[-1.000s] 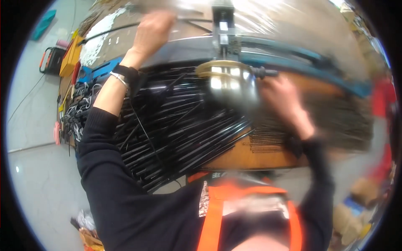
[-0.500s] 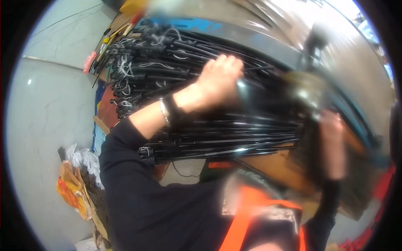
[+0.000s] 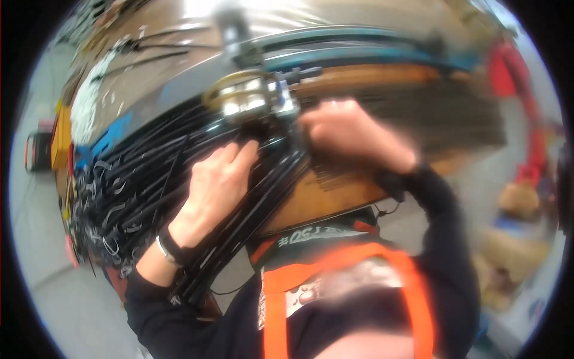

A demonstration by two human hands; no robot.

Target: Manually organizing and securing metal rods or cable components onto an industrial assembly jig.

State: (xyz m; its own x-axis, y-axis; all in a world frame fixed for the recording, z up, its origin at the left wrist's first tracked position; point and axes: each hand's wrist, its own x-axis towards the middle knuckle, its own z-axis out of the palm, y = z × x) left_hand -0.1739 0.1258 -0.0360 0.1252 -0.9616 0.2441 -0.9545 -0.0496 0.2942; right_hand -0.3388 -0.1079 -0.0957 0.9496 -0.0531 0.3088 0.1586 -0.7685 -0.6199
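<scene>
A wide bundle of long thin black rods (image 3: 158,155), with white cord loops at the left ends, lies across the bench. My left hand (image 3: 218,185) rests over the rods, its fingers bent round a black rod below a brass-and-silver metal device (image 3: 245,102); the fingertips are partly hidden. Just right of that device is my right hand (image 3: 350,131), closed like a fist and smeared by motion. What it grips, if anything, cannot be made out.
A blurred brownish stack of thin pieces (image 3: 418,113) lies on the wooden bench (image 3: 335,191) at right. Blue-grey rails (image 3: 359,51) run along the back, near a plastic-covered surface (image 3: 161,45). A yellow box (image 3: 61,140) stands far left; red material (image 3: 511,72) hangs at far right.
The view has swung round to the right, so the bundle and device appear further left. My left hand has come close under the device; my right hand stays beside it.
</scene>
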